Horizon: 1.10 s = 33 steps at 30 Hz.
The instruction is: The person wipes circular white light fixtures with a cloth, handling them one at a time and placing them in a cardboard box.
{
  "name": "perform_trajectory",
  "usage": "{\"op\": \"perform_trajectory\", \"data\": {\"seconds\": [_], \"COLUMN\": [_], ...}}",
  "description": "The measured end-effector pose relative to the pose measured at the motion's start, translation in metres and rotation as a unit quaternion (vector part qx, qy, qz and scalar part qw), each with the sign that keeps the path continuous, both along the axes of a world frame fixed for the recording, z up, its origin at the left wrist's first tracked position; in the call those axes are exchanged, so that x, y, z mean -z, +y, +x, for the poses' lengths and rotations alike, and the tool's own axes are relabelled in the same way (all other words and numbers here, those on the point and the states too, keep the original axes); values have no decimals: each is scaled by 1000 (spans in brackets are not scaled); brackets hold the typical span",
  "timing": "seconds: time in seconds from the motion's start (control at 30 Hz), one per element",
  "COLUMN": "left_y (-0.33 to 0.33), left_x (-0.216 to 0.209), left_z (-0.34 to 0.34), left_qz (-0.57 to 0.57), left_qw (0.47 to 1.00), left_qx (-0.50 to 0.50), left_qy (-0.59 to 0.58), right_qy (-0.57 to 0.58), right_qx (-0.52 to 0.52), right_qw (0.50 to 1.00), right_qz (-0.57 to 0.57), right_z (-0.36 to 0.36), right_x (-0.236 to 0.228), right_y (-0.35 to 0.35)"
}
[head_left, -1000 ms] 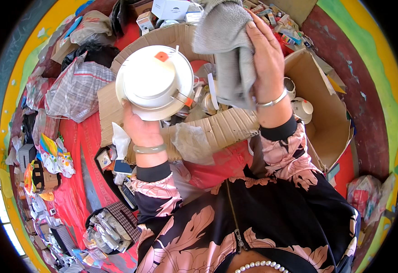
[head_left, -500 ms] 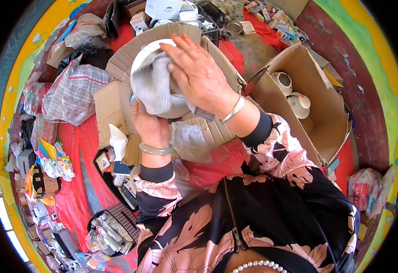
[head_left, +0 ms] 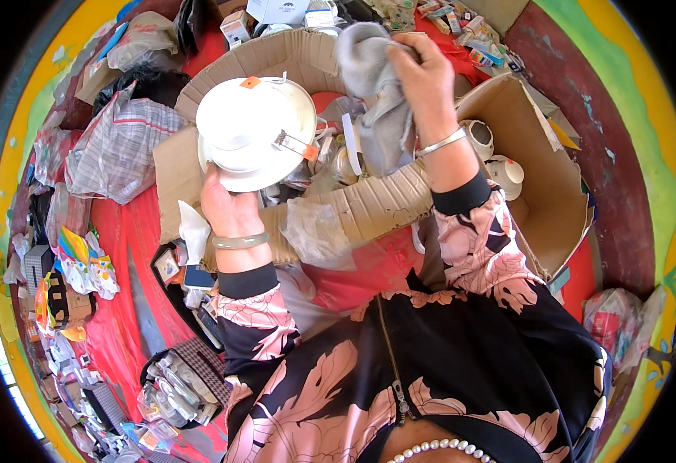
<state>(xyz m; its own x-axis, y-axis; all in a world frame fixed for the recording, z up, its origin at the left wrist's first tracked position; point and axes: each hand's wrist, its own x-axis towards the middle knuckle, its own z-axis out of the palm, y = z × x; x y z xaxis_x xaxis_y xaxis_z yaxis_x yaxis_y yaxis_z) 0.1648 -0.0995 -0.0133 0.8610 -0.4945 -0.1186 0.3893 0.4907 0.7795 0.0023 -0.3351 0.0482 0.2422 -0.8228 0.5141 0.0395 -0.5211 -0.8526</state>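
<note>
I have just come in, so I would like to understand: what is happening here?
A person holds a white round fixture with spring clips in the left hand, over an open cardboard box of mixed items. The right hand grips a grey cloth, apart from the fixture at this moment. To the right, another cardboard box stands open, with two white pieces visible inside.

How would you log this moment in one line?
left hand: holds white lamp | right hand: holds grey cloth, apart from lamp | below: open cardboard box
</note>
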Motion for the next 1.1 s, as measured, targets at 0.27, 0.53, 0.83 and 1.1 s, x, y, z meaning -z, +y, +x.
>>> {"op": "perform_trajectory", "data": {"seconds": [0.27,0.53,0.83,1.1], "left_y": [-11,-8,-12,-7], "left_x": [-12,-7,-18,-26], "left_z": [-11,-11,-16,-18], "left_qz": [-77,-97,-71,-77], "left_qw": [992,991,993,993], "left_qx": [-33,-56,-70,-69], "left_qy": [95,75,55,63], "right_qy": [167,389,249,228], "right_qx": [-121,-217,-357,-165], "right_qw": [913,822,885,908], "right_qz": [-352,-355,-166,-309], "right_z": [34,26,34,30], "right_x": [19,10,24,17], "right_y": [70,88,67,77]}}
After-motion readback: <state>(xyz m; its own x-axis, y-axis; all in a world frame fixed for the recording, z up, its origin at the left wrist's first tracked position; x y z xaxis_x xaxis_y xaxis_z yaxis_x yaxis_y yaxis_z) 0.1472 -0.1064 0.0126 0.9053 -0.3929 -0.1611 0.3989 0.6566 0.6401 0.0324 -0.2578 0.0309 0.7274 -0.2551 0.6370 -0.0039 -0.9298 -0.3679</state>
